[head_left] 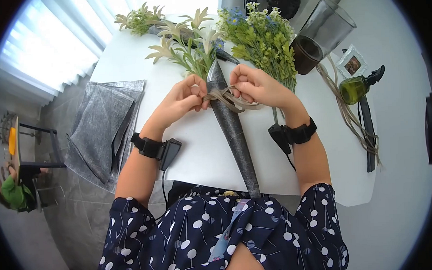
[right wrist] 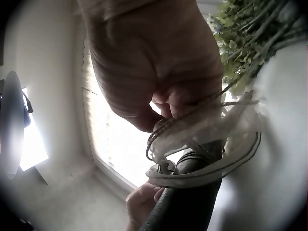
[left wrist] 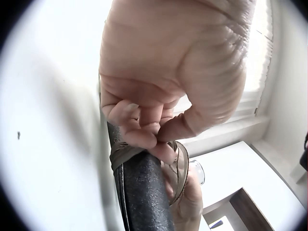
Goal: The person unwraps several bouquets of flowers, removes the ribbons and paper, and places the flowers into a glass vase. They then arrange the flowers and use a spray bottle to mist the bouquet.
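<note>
A dark grey wrapped cone lies upright in the head view on the white table, pale flowers beside its upper end. Sheer taupe ribbon circles it and crosses at the front in loops. My left hand pinches ribbon at the cone's left side; in the left wrist view the left hand has its thumb and fingertips together over the wrapping. On the other side my right hand pinches a ribbon loop. The right wrist view shows the right hand above sheer ribbon; its fingertips are partly hidden.
Grey wrapping sheets lie at the left. Behind are white flowers and a leafy bunch. At the right stand a glass vase, small frame and green spray bottle, near loose ribbons. A person sits far left.
</note>
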`<state>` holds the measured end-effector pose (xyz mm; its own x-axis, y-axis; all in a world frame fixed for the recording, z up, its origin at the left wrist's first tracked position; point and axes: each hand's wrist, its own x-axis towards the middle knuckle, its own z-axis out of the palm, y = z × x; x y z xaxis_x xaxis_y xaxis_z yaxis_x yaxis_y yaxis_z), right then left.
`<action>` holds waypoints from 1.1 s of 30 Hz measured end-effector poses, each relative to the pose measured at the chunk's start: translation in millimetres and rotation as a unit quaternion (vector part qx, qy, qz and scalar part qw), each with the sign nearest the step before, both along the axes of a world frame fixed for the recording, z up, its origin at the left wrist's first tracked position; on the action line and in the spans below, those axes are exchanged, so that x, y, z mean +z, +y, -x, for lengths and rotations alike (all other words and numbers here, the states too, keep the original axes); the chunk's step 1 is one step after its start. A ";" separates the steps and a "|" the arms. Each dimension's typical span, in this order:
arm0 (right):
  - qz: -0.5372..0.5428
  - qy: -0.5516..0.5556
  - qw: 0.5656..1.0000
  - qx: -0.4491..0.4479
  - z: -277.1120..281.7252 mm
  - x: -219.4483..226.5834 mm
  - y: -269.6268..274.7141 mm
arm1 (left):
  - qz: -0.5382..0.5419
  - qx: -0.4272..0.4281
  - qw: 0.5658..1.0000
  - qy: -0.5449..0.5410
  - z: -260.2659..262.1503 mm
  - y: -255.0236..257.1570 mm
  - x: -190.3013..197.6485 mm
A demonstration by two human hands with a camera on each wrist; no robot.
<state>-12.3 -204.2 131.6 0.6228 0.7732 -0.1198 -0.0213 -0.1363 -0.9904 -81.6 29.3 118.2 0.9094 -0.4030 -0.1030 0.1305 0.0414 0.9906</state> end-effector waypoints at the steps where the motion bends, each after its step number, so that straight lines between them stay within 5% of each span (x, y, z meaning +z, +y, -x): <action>1: -0.001 0.000 1.000 -0.001 -0.9 2.4 -2.0 | 0.026 0.023 0.999 0.021 -0.5 4.9 2.7; 3: -0.024 0.028 0.998 -0.052 -3.0 16.6 -9.5 | 0.051 0.046 0.997 0.041 -2.8 13.6 4.6; 9: -0.134 0.051 0.971 -0.189 -26.1 33.5 -54.7 | 0.365 0.145 0.918 -0.058 -10.2 45.2 11.9; 13: -0.173 -0.087 0.902 -0.386 -27.9 43.1 -58.3 | 0.375 0.233 0.890 -0.111 -11.8 61.8 11.5; 14: -0.149 -0.137 0.880 -0.431 -27.3 43.3 -55.8 | 0.320 0.315 0.888 -0.100 -13.1 57.5 14.7; 15: -0.149 -0.136 0.880 -0.430 -26.1 41.6 -51.7 | 0.261 0.393 0.877 -0.088 -14.6 54.2 16.5; 16: -0.092 -0.241 0.872 -0.417 -23.3 39.6 -45.3 | 0.172 0.380 0.902 -0.116 -15.8 50.8 13.3; 17: -0.033 -0.342 0.850 -0.399 -19.2 39.3 -38.8 | 0.096 0.346 0.924 -0.130 -13.5 43.7 8.8; 19: 0.056 -0.361 0.861 -0.354 -5.4 40.6 -31.8 | -0.060 0.228 0.965 -0.118 -8.2 25.0 4.7; 21: 0.178 -0.396 0.894 -0.115 1.3 34.4 -23.0 | -0.149 0.126 0.968 -0.158 -7.1 6.3 -6.7; 23: 0.174 -0.404 0.895 -0.079 9.8 20.6 -11.1 | -0.249 0.073 0.954 -0.152 -0.8 -7.1 -2.6; 33: 0.151 -0.385 0.910 -0.009 10.8 -7.4 6.4 | -0.265 0.060 0.943 -0.191 2.2 -14.4 -8.2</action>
<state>-23.2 -197.8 124.2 0.6242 0.7663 0.1525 0.6591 -0.4116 -0.6294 -83.8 14.9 110.0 0.9569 -0.2785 0.0829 -0.2135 -0.4805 0.8506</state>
